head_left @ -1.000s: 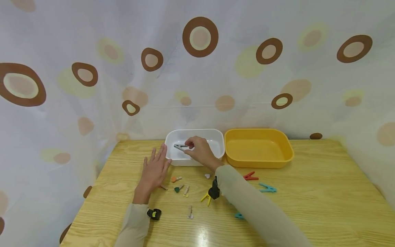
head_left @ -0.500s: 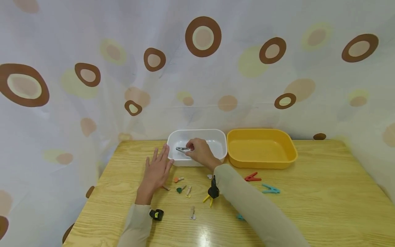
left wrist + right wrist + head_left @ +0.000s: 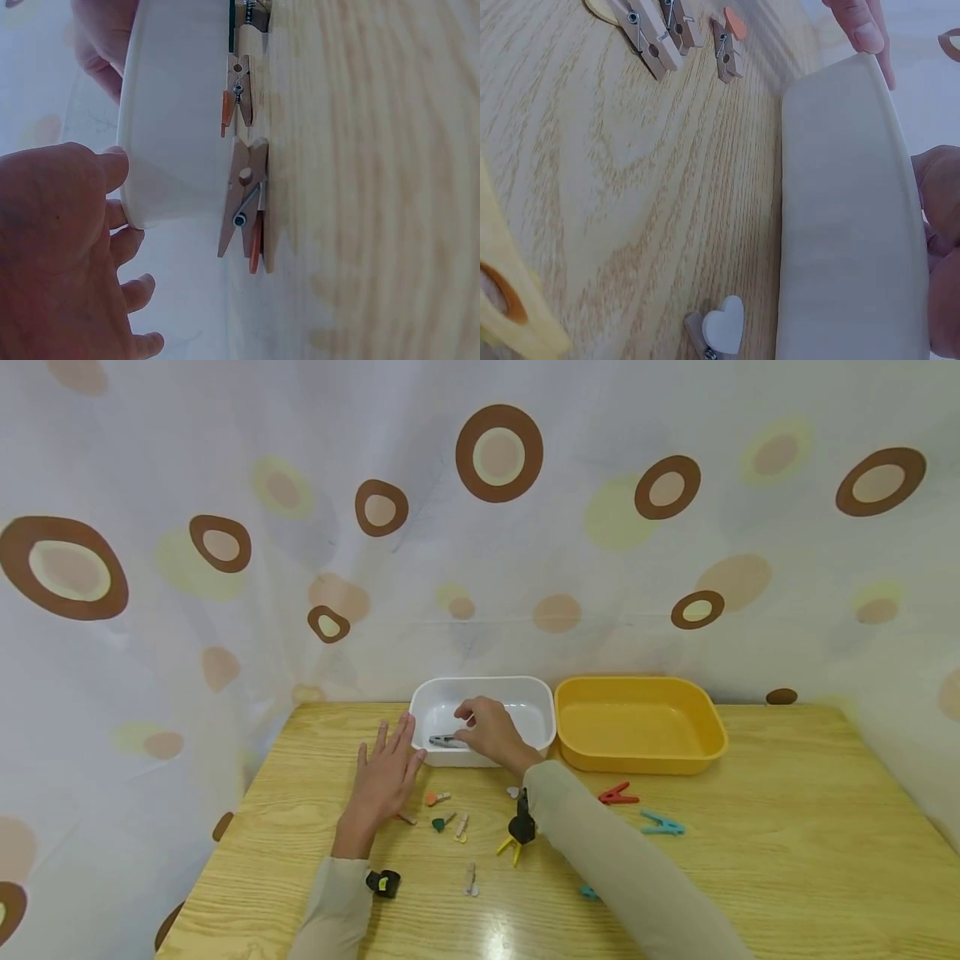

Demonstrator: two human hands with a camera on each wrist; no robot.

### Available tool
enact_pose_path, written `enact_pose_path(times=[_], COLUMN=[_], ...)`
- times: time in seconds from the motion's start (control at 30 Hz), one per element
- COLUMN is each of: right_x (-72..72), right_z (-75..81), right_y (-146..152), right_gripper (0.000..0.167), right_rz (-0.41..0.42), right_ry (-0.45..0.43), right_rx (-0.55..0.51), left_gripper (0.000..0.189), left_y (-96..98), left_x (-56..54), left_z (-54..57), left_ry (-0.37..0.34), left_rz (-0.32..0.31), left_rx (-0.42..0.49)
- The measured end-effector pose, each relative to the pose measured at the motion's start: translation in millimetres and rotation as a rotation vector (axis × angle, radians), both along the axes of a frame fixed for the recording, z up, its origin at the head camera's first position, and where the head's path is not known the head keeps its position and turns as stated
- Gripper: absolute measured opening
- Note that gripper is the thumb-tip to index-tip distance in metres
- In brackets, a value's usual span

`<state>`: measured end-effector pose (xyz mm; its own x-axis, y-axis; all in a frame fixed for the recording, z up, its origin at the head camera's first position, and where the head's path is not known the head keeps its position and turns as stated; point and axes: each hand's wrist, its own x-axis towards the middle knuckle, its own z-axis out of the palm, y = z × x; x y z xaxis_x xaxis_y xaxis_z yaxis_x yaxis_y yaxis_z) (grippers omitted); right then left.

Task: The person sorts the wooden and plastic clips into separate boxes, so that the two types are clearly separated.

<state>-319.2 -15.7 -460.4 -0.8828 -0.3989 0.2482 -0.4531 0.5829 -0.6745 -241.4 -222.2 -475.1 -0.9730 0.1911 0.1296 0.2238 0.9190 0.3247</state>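
My left hand [image 3: 381, 781] rests against the left end of the white tray [image 3: 480, 758], fingers spread and fairly straight. In the left wrist view its thumb and fingertips touch the tray rim. A grey clip [image 3: 447, 742] lies low inside the tray. My right hand [image 3: 491, 731] hovers over it, thumb and index finger parted, with the thumb near the clip's end. Around the tray's front lie wooden clothespins with an orange piece [image 3: 437, 798], a dark green heart [image 3: 442, 822] and a white heart [image 3: 725, 326]. The right wrist view hides the right fingertips behind the tray wall.
A yellow tray [image 3: 641, 764] stands right beside the white one. Right of my forearm lie a red clip [image 3: 618, 794] and a blue clip [image 3: 663, 823]. A yellow clip [image 3: 512, 847] sits beneath my right wrist. A patterned curtain hangs behind the wooden table [image 3: 795, 843].
The grey clip has left my right fingers and dropped to the tray's bottom. My right thumb and index finger have parted. The left hand stays at the tray's edge.
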Motion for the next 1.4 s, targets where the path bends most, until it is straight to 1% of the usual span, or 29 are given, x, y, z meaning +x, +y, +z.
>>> enact_pose_path(times=[0.23, 0.57, 0.7, 0.83, 0.93, 1.1, 1.23, 1.4], right_x=[6.7, 26.1, 33.8, 43.0, 50.5, 65.5, 78.4, 93.2], right_z=[3.0, 13.1, 15.4, 16.3, 16.0, 16.3, 15.2, 13.2], right_y=[7.3, 26.0, 31.6, 40.4, 49.5, 66.8, 83.6, 106.5], right_gripper=[0.026, 0.028, 0.029, 0.027, 0.026, 0.027, 0.029, 0.029], right_rz=[0.005, 0.026, 0.028, 0.029, 0.024, 0.001, -0.034, -0.064], right_ry=[0.027, 0.067, 0.07, 0.113, 0.17, 0.238, 0.252, 0.248], right_rx=[-0.022, -0.072, -0.08, -0.111, -0.158, -0.234, -0.271, -0.281], left_gripper=[0.065, 0.064, 0.063, 0.063, 0.063, 0.063, 0.063, 0.064], left_y=[1.3, 1.5, 0.4, 0.0, 0.4, 0.0, -0.9, -1.1], left_x=[-0.1, -0.2, 1.0, 0.6, -0.7, -0.6, -0.5, -0.8], left_z=[-0.3, 0.6, 1.5, 0.4, -0.3, -0.2, 0.4, -0.7], left_ry=[-0.018, -0.01, 0.006, 0.009, -0.01, -0.01, 0.002, 0.003], left_rz=[-0.003, -0.013, -0.016, -0.023, -0.031, -0.04, -0.046, -0.048], left_rx=[0.004, 0.013, 0.009, 0.018, 0.034, 0.05, 0.058, 0.06])
